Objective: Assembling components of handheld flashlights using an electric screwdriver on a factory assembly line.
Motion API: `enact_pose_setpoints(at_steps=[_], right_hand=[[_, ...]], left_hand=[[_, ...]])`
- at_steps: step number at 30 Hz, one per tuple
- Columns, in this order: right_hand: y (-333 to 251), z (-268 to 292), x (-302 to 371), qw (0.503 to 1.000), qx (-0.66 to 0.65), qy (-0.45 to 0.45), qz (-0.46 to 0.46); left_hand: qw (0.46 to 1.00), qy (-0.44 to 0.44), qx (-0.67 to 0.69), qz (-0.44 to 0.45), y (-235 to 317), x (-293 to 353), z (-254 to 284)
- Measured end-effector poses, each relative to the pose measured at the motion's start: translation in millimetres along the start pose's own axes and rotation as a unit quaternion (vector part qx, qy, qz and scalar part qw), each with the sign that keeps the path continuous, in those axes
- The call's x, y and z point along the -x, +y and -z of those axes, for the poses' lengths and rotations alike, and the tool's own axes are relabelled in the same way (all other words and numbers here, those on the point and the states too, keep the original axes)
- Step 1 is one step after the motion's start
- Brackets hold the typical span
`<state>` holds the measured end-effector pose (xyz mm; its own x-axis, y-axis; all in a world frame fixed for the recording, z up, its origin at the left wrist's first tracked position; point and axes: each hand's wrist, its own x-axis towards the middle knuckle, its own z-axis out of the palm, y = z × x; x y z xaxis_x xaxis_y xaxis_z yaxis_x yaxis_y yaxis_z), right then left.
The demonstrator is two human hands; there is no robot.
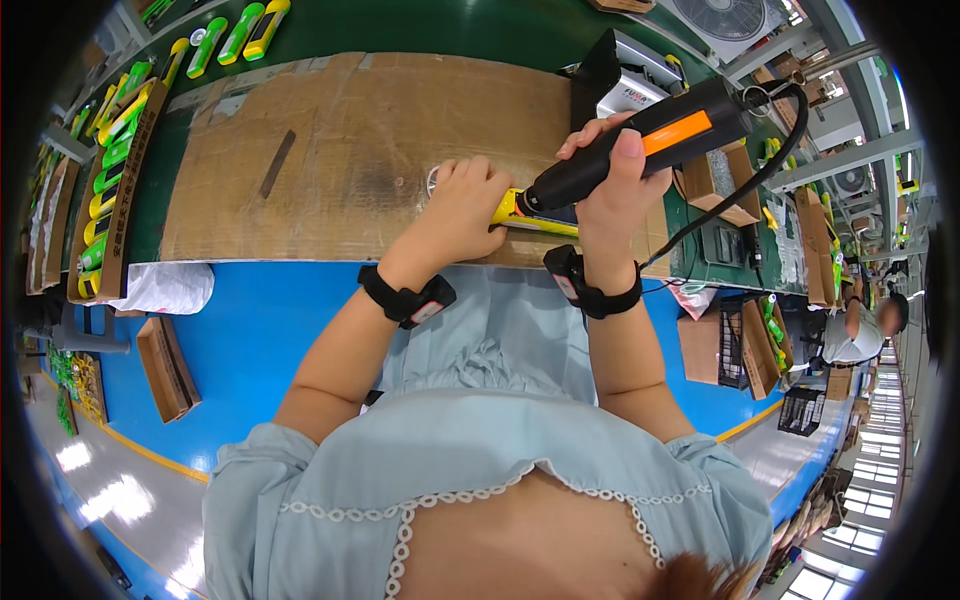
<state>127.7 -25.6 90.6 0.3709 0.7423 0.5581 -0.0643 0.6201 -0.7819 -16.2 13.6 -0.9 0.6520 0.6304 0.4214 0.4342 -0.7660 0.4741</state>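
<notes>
My left hand [462, 208] curls snugly over one end of a yellow handheld casing [507, 207], at the near edge of the cardboard sheet [340, 150]; my right hand [622, 195] wraps the barrel of a corded electric screwdriver [684, 130], its tip at the casing. The casing looks light, stiff and a bit slick — best pinned by its sides, clear of the dark face. The screwdriver seems heavier, so I'd grip mid-barrel — its black cable [722, 208], looping past the sheet's right end, could tug.
</notes>
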Motion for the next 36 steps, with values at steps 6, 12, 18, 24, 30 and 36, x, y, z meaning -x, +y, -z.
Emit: enact_pose_setpoints(at_steps=[6, 12, 18, 24, 30, 36], right_hand=[[6.6, -6.7, 2.9, 1.0, -0.031, -0.004, -0.001], [12.5, -10.5, 3.6, 0.994, 0.085, -0.074, 0.009], [12.6, -9.9, 2.2, 0.995, 0.08, -0.061, 0.014], [11.5, 7.0, -3.0, 0.997, 0.066, -0.027, 0.01], [-59.5, 44.0, -41.6, 0.991, -0.024, 0.071, 0.113], [-38.5, 97.9, -101.6, 0.952, 0.181, 0.186, 0.161]], left_hand=[[1.0, 0.019, -0.012, -0.016, -0.7, -1.1, -2.8], [0.998, -0.061, -0.023, -0.001, -4.6, -10.1, 7.7], [0.995, -0.094, -0.018, -0.02, -7.1, -14.5, 12.7], [0.992, -0.129, 0.009, 0.013, 1.0, -12.9, 16.0], [0.989, -0.145, -0.034, 0.006, 13.7, -12.9, 15.3], [0.993, -0.104, -0.036, 0.042, 22.3, -17.4, 18.6]])
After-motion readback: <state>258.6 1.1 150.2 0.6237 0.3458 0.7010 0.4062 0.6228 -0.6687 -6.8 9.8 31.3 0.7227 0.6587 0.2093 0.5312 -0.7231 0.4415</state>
